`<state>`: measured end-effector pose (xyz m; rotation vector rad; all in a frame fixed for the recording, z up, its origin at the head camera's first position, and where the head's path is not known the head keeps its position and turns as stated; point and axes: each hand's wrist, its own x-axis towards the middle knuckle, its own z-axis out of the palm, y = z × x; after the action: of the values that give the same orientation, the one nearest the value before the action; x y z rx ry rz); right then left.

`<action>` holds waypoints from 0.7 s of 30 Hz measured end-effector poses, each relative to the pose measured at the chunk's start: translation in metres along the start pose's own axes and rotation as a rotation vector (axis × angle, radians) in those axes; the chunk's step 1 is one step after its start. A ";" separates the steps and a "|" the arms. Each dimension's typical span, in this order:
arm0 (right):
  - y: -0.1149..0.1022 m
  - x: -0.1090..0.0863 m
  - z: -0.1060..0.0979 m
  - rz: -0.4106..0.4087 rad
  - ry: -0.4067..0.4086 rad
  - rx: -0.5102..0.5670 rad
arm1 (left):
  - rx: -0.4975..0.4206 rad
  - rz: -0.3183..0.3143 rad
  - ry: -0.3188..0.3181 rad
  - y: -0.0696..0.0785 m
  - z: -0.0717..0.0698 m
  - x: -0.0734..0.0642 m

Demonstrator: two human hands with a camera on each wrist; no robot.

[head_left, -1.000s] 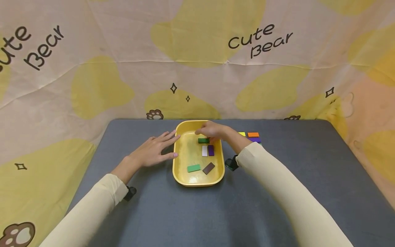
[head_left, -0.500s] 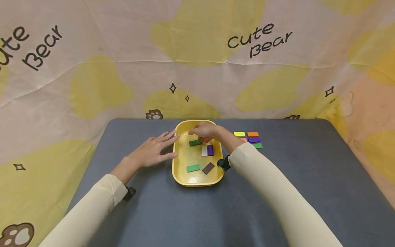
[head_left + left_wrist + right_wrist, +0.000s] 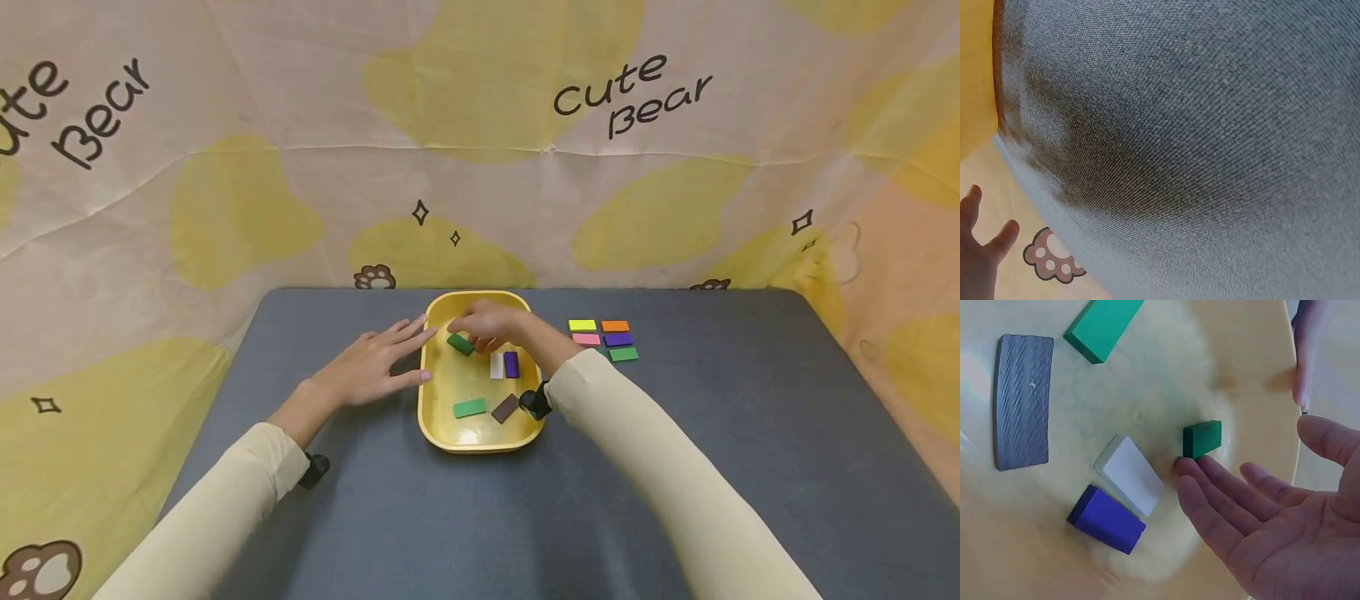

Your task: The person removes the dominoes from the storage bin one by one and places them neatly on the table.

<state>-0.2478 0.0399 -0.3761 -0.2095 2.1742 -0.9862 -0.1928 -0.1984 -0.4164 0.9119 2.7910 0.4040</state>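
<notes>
In the head view a yellow tray [image 3: 480, 450] lies between my hands. My left hand [image 3: 375, 363] is spread flat, its fingertips at the tray's left rim. Inside the tray my right hand [image 3: 493, 323] reaches over the far part, with fingertips against a dark green block [image 3: 460, 344]. The right wrist view shows those fingers [image 3: 1219, 515] extended, their tips at the end of the green block [image 3: 1204, 439], not wrapped round it. Nearby, a white block [image 3: 497, 366] and a purple block [image 3: 512, 365] sit side by side. Closer to me lie a light green block [image 3: 470, 408] and a brown block [image 3: 506, 408].
On the grey table [image 3: 450, 525], right of the tray, several blocks lie in a loose group: yellow [image 3: 582, 326], orange [image 3: 615, 326], pink [image 3: 586, 340], purple [image 3: 618, 340] and green [image 3: 623, 355]. A printed cloth [image 3: 480, 192] hangs behind the table.
My right hand has moved left across the tray, and the dark green block has slid left and turned at an angle. The blocks on the table have come into view. My left hand stays put.
</notes>
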 end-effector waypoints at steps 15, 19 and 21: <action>-0.010 0.006 0.013 -0.017 -0.008 0.080 | 0.009 0.004 0.003 -0.001 0.000 0.002; -0.010 0.008 0.017 -0.030 -0.014 0.135 | 0.005 0.001 -0.001 -0.002 0.001 0.001; -0.010 0.009 0.018 -0.036 -0.011 0.145 | 0.002 -0.002 -0.003 -0.002 0.001 0.001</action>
<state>-0.2437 0.0185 -0.3825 -0.1852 2.0851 -1.1551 -0.1944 -0.1994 -0.4178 0.9089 2.7904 0.3995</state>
